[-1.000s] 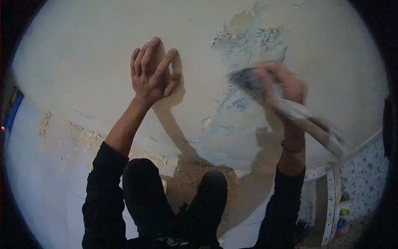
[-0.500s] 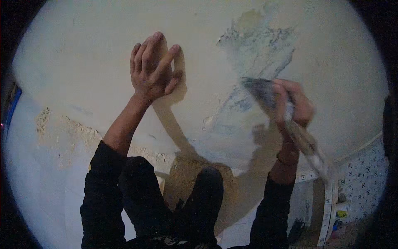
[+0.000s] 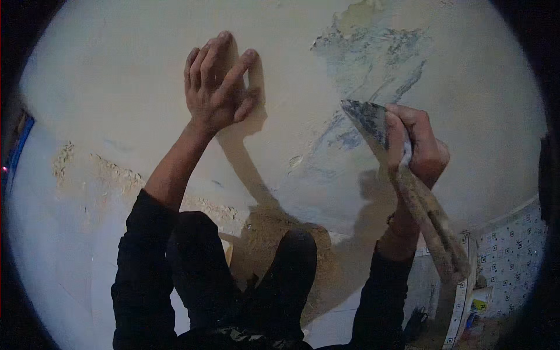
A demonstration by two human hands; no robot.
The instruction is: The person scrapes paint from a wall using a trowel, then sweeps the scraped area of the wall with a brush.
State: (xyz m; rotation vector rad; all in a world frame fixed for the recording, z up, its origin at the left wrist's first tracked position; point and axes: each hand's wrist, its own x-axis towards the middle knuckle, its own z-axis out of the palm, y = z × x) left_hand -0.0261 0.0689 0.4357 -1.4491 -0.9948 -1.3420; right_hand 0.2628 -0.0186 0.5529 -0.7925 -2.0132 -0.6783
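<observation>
My left hand (image 3: pixel 213 96) rests against the cream wall (image 3: pixel 128 76), fingers apart and holding nothing. Gripped in my right hand (image 3: pixel 426 146) is a scraper (image 3: pixel 434 219) with a worn, stained handle slanting down to the right. Its wide, dark-smeared blade (image 3: pixel 368 121) points up and left. The blade's tip lies over the lower part of a rough grey-blue patch (image 3: pixel 373 67) where the wall's coating is gone. I cannot tell whether the edge touches the wall.
Flaking paint (image 3: pixel 116 169) runs along the lower left of the wall. Brown debris (image 3: pixel 265 239) lies by the wall's foot, between and beyond my knees (image 3: pixel 297 251). At the lower right are a patterned wall (image 3: pixel 510 251) and a doorway edge (image 3: pixel 461 309). Something blue (image 3: pixel 20 140) stands at the far left.
The scraper was blurred by motion and now shows sharply, its blade a little higher in the picture. My left hand stays on the wall, and the whole view has shifted slightly.
</observation>
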